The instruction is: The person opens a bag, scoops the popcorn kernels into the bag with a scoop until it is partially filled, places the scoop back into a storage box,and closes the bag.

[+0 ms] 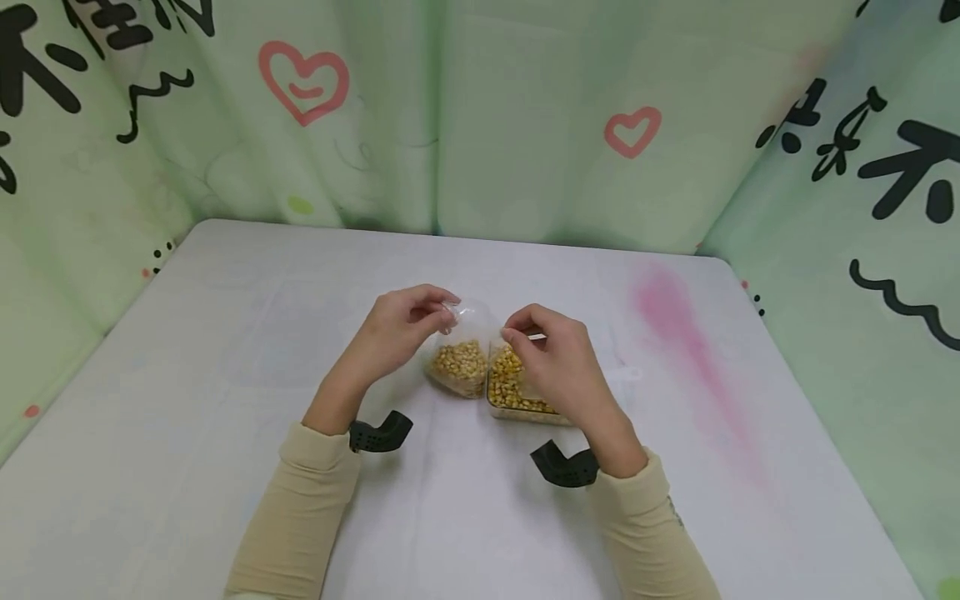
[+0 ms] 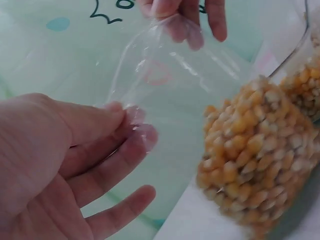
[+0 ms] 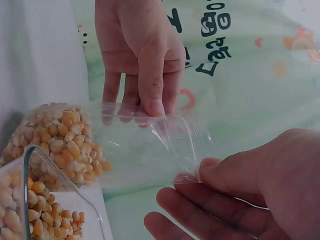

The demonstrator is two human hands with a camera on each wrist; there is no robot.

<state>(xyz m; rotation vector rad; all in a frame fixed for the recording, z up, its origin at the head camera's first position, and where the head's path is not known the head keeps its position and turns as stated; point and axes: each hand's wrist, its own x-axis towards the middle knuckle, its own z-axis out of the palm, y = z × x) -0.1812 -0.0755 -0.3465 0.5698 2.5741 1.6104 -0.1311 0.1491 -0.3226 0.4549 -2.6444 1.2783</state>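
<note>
A clear plastic bag [image 1: 460, 364] of corn kernels stands near the middle of the table, its kernels bunched at the bottom. My left hand [image 1: 397, 333] pinches the upper edge of the bag between thumb and fingers. At the opposite upper corner, the thumb and index finger of my right hand [image 1: 557, 362] pinch the plastic. The see-through upper part of the bag [image 2: 175, 75] stretches between both hands in the left wrist view. Right beside the bag, partly covered by my right hand, is a rectangular glass container [image 1: 525, 415] holding more corn kernels [image 3: 55, 220].
A white cloth covers the table [image 1: 225, 400], with a pink stain [image 1: 675, 325] on its right side. Pale green curtains [image 1: 517, 125] with hearts and black lettering stand behind and at both sides. Black wrist mounts [image 1: 382, 433] sit at both sleeve cuffs.
</note>
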